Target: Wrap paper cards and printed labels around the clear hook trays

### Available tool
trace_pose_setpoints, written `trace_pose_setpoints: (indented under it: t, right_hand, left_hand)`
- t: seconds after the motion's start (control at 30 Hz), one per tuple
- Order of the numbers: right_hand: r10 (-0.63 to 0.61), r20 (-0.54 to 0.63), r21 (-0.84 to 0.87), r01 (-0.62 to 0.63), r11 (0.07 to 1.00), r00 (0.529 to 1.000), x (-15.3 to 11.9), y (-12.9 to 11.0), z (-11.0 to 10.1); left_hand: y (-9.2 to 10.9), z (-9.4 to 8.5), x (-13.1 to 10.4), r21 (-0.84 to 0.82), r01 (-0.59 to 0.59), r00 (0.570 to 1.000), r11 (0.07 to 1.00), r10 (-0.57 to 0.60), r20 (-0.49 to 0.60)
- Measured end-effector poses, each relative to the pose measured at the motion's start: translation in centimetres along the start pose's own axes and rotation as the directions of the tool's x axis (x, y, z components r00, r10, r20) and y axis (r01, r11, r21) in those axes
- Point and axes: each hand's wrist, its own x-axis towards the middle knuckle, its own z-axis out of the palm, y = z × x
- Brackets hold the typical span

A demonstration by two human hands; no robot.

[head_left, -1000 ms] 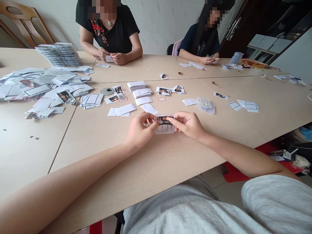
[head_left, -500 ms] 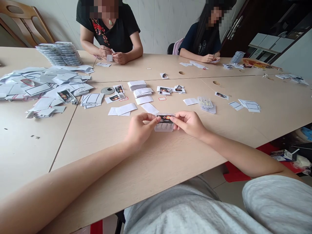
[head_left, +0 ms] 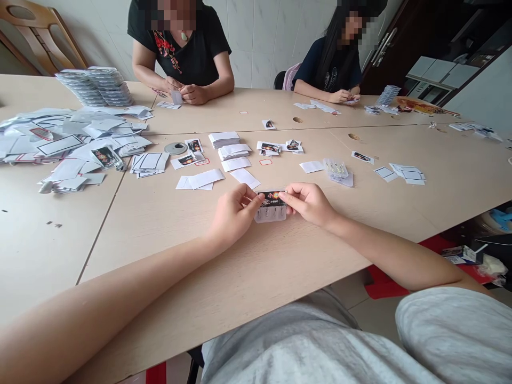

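Observation:
Between my two hands is a small clear plastic box with a black printed label across its upper part. Thin dark hook-like pieces show through its lower half. My left hand pinches the left end, thumb on the label. At the right end my right hand does the same, its thumb pressed on the label's edge. The fingers behind the box are partly hidden. Just beyond my hands lie white paper slips and a stack of white cards. Similar clear boxes rest to the right.
A heap of white papers spreads on the left, with stacked clear boxes behind it. A tape roll and printed labels lie mid-table. Two people sit across, working with small items. Bordered cards lie right.
The box has tilted slightly, so more of its lower part shows below the label. My hands keep their grip at both ends. The person across has shifted their hands on a small clear piece.

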Motion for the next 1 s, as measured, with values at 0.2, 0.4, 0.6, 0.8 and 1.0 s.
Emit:
trace_pose_setpoints:
  t: [0.2, 0.4, 0.6, 0.8, 1.0]
  right_hand:
    - [-0.012, -0.015, -0.041, 0.011, 0.999, 1.000, 0.0, -0.1, 0.1]
    - [-0.065, -0.043, -0.112, 0.060, 0.992, 0.997, -0.1, -0.1, 0.4]
    - [-0.086, -0.070, -0.170, 0.073, 0.983, 0.994, -0.2, -0.1, 0.5]
    - [-0.095, -0.085, -0.203, 0.076, 0.976, 0.992, -0.1, 0.1, 0.6]
    - [-0.103, -0.085, -0.216, 0.083, 0.973, 0.991, 0.0, 0.1, 0.6]
  left_hand:
    - [0.3, 0.2, -0.3, 0.097, -0.021, 0.999, 0.995, 0.023, -0.024]
    - [0.5, 0.3, -0.4, 0.096, -0.008, 0.999, 0.995, 0.012, -0.040]
    - [0.8, 0.5, -0.4, 0.074, 0.003, 0.999, 0.997, 0.001, -0.053]
    - [1.1, 0.7, -0.5, 0.084, -0.001, 0.998, 0.996, 0.006, -0.068]
    - [1.0, 0.9, -0.3, 0.117, -0.013, 0.996, 0.993, 0.023, -0.086]
